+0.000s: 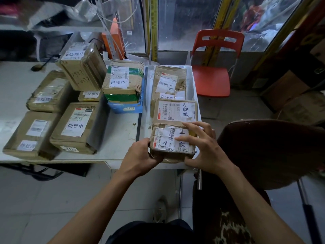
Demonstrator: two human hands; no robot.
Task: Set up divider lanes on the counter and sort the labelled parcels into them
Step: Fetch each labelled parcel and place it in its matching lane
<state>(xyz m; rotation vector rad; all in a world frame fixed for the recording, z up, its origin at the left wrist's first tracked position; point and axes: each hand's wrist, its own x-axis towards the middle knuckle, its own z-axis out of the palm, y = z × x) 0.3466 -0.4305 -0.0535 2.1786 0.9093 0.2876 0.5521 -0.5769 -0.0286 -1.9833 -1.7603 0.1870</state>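
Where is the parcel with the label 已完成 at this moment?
In the head view, the 已完成 parcel lies on top of a green and blue stack near the counter's middle, left of the clear divider.

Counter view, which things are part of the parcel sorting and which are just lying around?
Job: labelled parcels, held parcel, left hand, right hand, clear divider.
Lying about: red chair, orange box, dark chair.

Red plastic chair [215,67] by the window, dark brown chair back [274,152] at right, grey tiled floor [35,199]
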